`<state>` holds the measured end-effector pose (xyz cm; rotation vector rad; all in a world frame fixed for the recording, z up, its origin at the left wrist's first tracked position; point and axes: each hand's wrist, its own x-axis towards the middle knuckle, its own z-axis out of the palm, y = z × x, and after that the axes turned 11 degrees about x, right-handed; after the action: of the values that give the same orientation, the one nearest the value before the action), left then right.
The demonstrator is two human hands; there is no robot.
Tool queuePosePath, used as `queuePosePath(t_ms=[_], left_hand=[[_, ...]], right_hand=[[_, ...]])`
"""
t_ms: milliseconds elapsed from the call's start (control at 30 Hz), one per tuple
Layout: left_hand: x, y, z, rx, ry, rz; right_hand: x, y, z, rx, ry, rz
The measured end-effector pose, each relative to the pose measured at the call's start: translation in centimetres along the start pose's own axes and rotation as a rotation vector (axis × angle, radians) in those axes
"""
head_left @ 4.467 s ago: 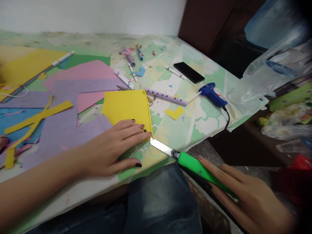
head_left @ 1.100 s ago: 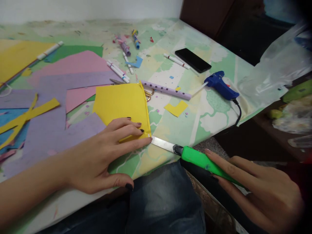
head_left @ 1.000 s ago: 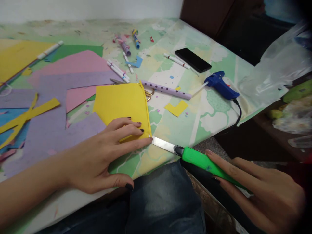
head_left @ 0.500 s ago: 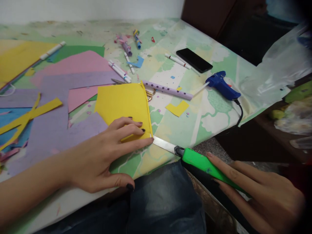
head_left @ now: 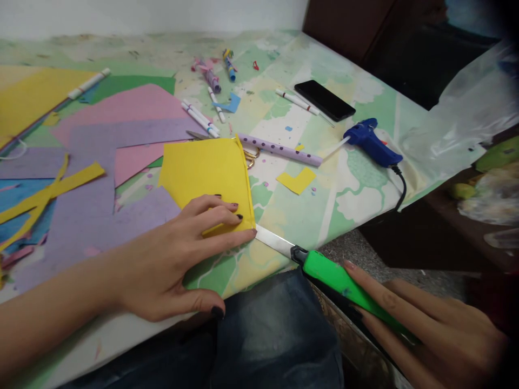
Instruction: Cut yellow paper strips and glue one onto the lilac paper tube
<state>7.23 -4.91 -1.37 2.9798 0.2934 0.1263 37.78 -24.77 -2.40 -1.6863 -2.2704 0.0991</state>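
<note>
1. Since the earliest frame, your left hand [head_left: 174, 259] has shifted on the yellow sheet [head_left: 203, 173]: its index fingertip now sits right at the lower right corner, and your thumb reaches out to the table edge.
2. You have that hand spread flat, palm down, fingers pressing on the sheet rather than gripping it.
3. Your right hand [head_left: 440, 329] is wrapped around the green-handled cutter [head_left: 338, 276], index finger stretched along the handle.
4. You have the cutter's blade [head_left: 274, 239] extended toward the sheet's corner, its tip just beside your left index fingertip; whether they touch, you cannot tell from here.
5. Your yellow sheet lies on the patterned tablecloth [head_left: 336, 178], its right edge turned up in a narrow fold, partly covering the scissors [head_left: 197, 134].
6. To your left, a purple sheet [head_left: 85, 216] lies near it, with crossed yellow strips [head_left: 81, 177] on top.
7. Beyond, you have a dotted lilac tube [head_left: 279, 149], a blue glue gun [head_left: 375, 143] and a black phone [head_left: 324, 100].
</note>
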Motion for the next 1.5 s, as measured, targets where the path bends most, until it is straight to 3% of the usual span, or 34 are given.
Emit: queuePosePath(t_ms=[300,633,1500], left_hand=[[0.0,-0.1,0.1,0.010,-0.004,0.021],[-0.1,0.0,0.1,0.021,-0.003,-0.004],[-0.2,-0.2,0.1,-0.014,-0.001,-0.023]], right_hand=[[-0.5,-1.1,0.6,-0.008,0.052,0.003],[1.2,-0.8,-0.3,0.042,0.050,-0.018],[-0.3,-1.9,0.8,-0.028,0.043,0.046]])
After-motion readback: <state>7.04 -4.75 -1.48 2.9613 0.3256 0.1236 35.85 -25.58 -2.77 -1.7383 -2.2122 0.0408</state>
